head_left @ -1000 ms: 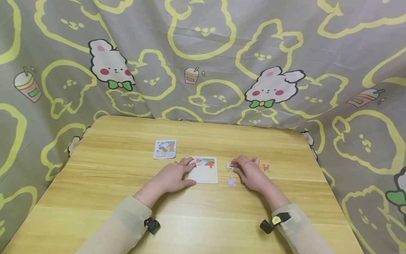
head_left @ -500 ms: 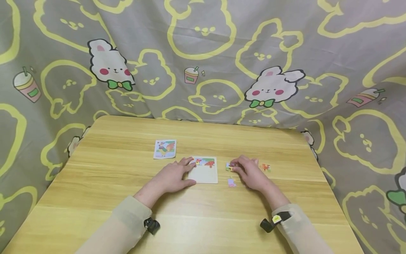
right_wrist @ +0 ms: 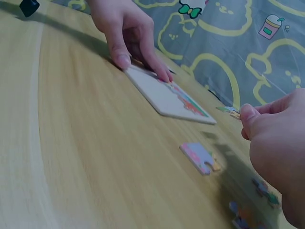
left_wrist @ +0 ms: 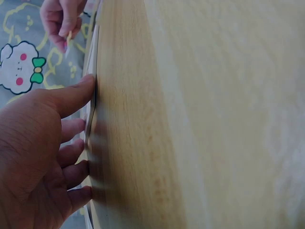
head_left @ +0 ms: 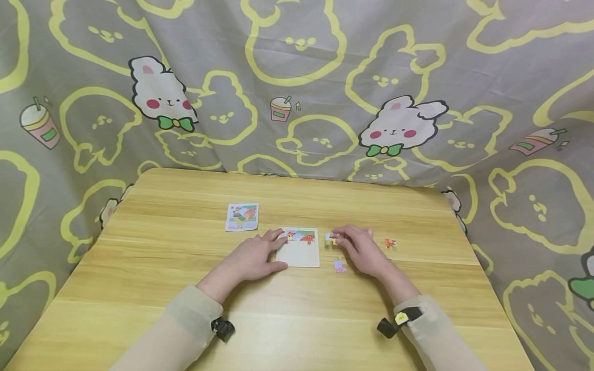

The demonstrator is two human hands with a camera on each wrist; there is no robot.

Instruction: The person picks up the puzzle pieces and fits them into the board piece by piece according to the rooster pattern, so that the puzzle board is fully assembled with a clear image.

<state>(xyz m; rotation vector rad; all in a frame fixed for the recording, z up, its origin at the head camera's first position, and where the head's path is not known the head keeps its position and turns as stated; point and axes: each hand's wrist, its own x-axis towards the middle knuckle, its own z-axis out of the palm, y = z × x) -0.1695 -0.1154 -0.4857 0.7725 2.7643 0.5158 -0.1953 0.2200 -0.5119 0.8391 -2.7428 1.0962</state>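
yellow-and-green jigsaw piece point(head_left: 328, 239) pinched in the right hand point(head_left: 363, 250) above the woodgrain table point(head_left: 287, 324), jutting leftward toward a smooth squarish board point(head_left: 298, 256), long axis partly hidden by fingertips, left hand point(head_left: 252, 257) resting spread-fingered on the board's edge

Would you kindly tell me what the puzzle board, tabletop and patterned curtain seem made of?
Puzzle board: probably wood or pressed card, matte, with a pale, plain face and firm edge.
Tabletop: wood or wood-look laminate, lightly glossy, showing grain streaks and bright reflection.
Patterned curtain: likely printed fabric, perhaps slightly satiny, creased and folded.
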